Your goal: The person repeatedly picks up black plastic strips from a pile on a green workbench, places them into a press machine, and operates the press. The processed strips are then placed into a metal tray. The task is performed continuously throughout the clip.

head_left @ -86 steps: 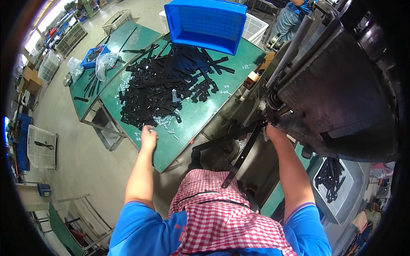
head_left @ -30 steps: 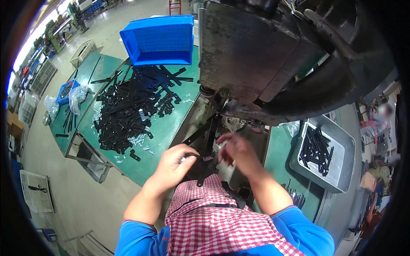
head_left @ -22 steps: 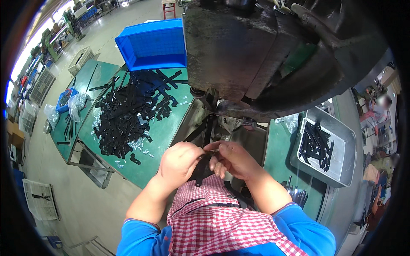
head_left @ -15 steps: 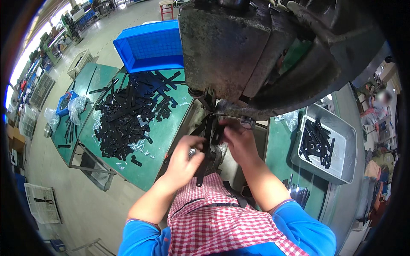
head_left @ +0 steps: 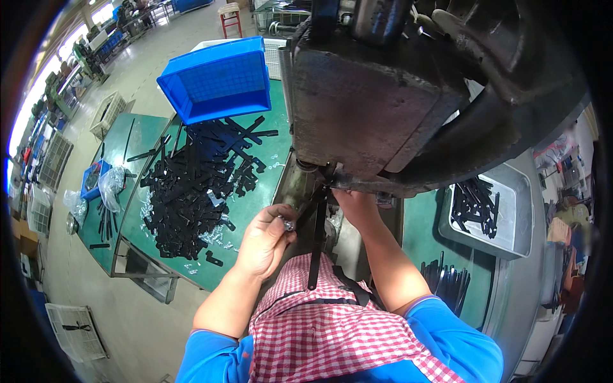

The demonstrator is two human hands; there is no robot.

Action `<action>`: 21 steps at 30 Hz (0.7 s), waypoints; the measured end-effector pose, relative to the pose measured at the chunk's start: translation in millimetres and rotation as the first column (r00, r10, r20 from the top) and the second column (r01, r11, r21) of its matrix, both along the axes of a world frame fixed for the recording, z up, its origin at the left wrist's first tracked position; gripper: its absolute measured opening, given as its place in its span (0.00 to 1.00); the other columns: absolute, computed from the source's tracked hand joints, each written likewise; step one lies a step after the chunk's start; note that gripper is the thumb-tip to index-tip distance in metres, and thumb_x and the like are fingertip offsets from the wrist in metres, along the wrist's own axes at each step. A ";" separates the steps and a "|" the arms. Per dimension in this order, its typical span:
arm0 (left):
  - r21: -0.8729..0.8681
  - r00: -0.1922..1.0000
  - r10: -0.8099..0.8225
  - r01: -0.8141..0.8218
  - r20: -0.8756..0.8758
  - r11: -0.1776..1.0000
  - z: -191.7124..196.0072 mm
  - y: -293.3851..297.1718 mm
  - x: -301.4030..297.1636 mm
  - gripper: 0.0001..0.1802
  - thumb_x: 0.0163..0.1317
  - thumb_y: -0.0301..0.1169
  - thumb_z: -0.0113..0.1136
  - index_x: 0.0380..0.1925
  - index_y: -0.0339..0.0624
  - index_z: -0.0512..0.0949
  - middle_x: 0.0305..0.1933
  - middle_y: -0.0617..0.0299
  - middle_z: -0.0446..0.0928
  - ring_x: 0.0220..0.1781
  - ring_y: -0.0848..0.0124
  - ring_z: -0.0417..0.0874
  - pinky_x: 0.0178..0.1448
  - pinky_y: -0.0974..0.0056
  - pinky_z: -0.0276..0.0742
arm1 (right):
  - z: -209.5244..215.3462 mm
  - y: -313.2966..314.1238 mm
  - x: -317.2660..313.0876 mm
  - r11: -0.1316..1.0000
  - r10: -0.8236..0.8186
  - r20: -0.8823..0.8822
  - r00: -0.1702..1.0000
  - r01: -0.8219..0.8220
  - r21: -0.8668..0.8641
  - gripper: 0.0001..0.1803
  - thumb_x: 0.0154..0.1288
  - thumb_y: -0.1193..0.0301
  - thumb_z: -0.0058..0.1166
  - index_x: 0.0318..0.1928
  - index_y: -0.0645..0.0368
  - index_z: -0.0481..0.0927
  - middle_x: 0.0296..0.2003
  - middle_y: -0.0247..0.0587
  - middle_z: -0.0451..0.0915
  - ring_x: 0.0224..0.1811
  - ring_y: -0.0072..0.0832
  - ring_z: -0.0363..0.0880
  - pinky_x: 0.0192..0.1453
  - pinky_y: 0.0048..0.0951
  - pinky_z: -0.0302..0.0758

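My right hand [head_left: 355, 203] reaches up under the big dark press head [head_left: 396, 96] and grips the upper end of a long black flat strip [head_left: 315, 246]. The strip hangs down toward my red checked apron. My left hand [head_left: 267, 241] is just left of the strip and pinches a small shiny metal piece [head_left: 288, 225] between thumb and fingers, close to the strip. The fingertips of my right hand are partly hidden by the machine's underside.
A heap of black strips [head_left: 195, 185] lies on the green table [head_left: 255, 198] to my left, with a blue bin [head_left: 217, 80] behind it. A grey tray [head_left: 511, 230] with black parts sits at right, and more strips [head_left: 447, 284] lie near my right elbow.
My left hand left the table edge and came to my right hand. Both hands then rose from my lap to the machine, bringing the strip's upper end under the press head.
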State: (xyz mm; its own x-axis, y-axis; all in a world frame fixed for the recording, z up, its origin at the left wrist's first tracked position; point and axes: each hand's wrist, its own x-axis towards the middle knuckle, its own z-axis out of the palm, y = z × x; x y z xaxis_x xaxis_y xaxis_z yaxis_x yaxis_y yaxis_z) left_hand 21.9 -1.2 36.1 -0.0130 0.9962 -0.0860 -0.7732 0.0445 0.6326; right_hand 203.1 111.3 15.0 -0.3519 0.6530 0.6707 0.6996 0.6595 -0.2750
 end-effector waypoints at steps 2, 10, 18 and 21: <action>0.052 0.997 -0.027 0.032 -0.077 0.998 -2.3 3.3 -5.5 0.18 0.53 0.34 0.65 0.41 0.37 0.73 0.40 0.61 0.73 0.32 0.72 0.72 0.34 0.70 0.68 | -1.9 -7.3 9.0 0.988 -0.022 -0.028 0.999 0.018 -0.153 0.16 0.60 0.69 0.54 0.48 0.59 0.72 0.40 0.40 0.77 0.43 0.29 0.75 0.49 0.32 0.70; 0.417 0.741 0.207 0.107 -0.639 0.903 2.2 12.0 -14.0 0.14 0.48 0.22 0.65 0.36 0.33 0.76 0.40 0.56 0.72 0.40 0.70 0.74 0.42 0.68 0.71 | 52.3 -75.5 -18.4 0.374 -0.222 -0.823 0.523 -0.733 -0.568 0.15 0.60 0.71 0.56 0.43 0.65 0.68 0.27 0.38 0.76 0.26 0.21 0.75 0.30 0.21 0.72; 0.489 0.564 0.280 0.262 -0.777 0.832 -6.9 12.6 -24.7 0.12 0.51 0.28 0.66 0.32 0.33 0.76 0.34 0.56 0.75 0.35 0.68 0.77 0.39 0.68 0.72 | 49.6 -95.8 -25.5 0.525 -0.120 -0.597 0.793 -0.459 -0.717 0.10 0.55 0.71 0.60 0.35 0.62 0.75 0.26 0.35 0.78 0.27 0.19 0.76 0.31 0.21 0.73; 0.294 0.773 0.039 0.193 -0.633 0.936 -21.9 13.2 -30.1 0.12 0.57 0.35 0.60 0.32 0.37 0.74 0.30 0.57 0.75 0.29 0.67 0.76 0.33 0.66 0.72 | 56.3 -93.9 -20.4 0.698 0.160 -0.299 0.941 -0.322 -0.640 0.09 0.55 0.69 0.58 0.35 0.59 0.77 0.29 0.38 0.79 0.33 0.31 0.79 0.37 0.28 0.75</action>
